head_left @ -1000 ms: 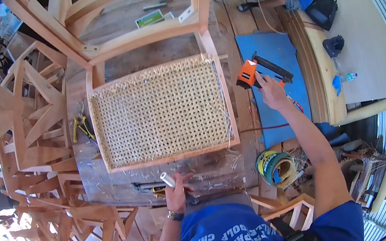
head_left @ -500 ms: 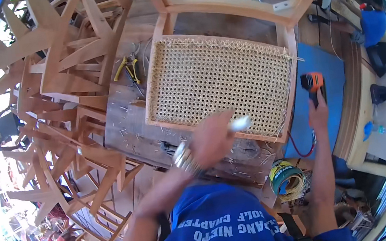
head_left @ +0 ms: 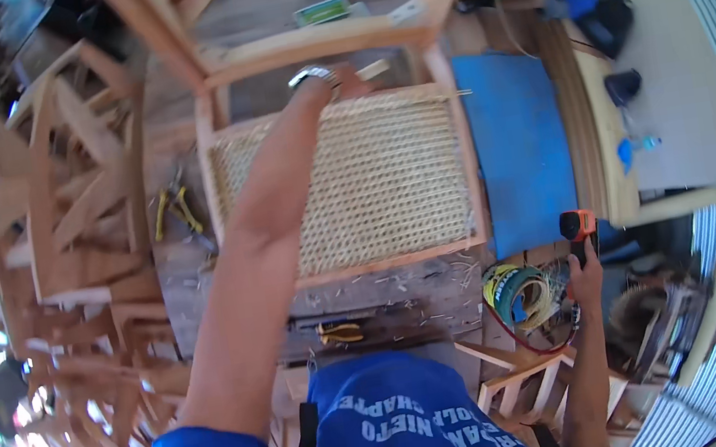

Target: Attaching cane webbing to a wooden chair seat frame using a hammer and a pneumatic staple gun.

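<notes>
Your left hand [head_left: 350, 84] grips a pale tube [head_left: 375, 69], right hand [head_left: 584, 273] the nail gun [head_left: 579, 226]; looped red hose [head_left: 539, 351] could snag the can [head_left: 503, 292].

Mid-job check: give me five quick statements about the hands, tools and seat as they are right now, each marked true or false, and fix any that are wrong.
1. The right hand holds the orange power tool. True.

2. The left hand is by the near edge of the seat. False: it is by the far edge of the woven seat.

3. Yellow-handled pliers lie to the left of the woven seat. True.

4. The left hand is empty. False: it holds a short pale rod, though motion blurs it.

5. The blue mat lies to the right of the woven seat. True.
</notes>
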`<state>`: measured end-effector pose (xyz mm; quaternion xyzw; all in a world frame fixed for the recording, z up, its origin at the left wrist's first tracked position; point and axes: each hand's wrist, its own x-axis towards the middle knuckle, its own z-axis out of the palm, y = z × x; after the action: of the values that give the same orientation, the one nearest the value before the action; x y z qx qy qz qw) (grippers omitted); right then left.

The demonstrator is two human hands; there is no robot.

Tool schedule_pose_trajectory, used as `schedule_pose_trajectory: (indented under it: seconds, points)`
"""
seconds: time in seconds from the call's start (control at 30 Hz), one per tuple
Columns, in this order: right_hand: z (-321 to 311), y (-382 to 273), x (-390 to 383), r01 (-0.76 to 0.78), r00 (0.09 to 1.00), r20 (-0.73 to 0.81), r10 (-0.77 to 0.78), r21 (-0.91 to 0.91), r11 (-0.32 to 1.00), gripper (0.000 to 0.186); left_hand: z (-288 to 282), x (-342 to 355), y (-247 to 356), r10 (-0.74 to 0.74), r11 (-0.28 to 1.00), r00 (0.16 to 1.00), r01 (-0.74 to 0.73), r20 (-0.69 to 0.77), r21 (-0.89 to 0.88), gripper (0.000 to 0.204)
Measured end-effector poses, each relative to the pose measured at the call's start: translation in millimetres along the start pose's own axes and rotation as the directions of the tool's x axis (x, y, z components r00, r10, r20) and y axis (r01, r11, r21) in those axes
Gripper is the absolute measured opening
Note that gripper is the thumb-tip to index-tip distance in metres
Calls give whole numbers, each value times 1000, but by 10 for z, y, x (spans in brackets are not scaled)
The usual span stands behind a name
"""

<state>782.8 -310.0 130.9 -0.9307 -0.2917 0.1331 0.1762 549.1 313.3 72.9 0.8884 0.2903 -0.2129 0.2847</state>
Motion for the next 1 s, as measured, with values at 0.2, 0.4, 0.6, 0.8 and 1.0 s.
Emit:
schedule_pose_trajectory:
  seconds: [0.2, 0.4, 0.6, 0.8, 1.0]
  points:
    - [-17, -122, 357, 227, 974, 34, -225, -95, 969, 73, 375, -472, -355, -120, 990, 980, 106, -160, -95, 70]
    - [451, -582, 1190, 561, 793, 309, -526, -31, 827, 76, 452, -761, -351, -48, 959, 974, -16, -220, -281, 45]
    - [1049, -1291, 1761, 793, 577, 327, -748, -3, 610, 70, 349, -894, -160, -106, 937, 972, 28, -208, -348, 36]
    - [1486, -1646, 1954, 864, 450, 460, -766, -5, 504, 73, 294, -927, -18, -153, 940, 971, 87, -182, -329, 40]
    - [1679, -1670, 2222, 882, 385, 461, -799, 71, 466, 81, 282, -983, 59, -148, 957, 964, 83, -223, -278, 38]
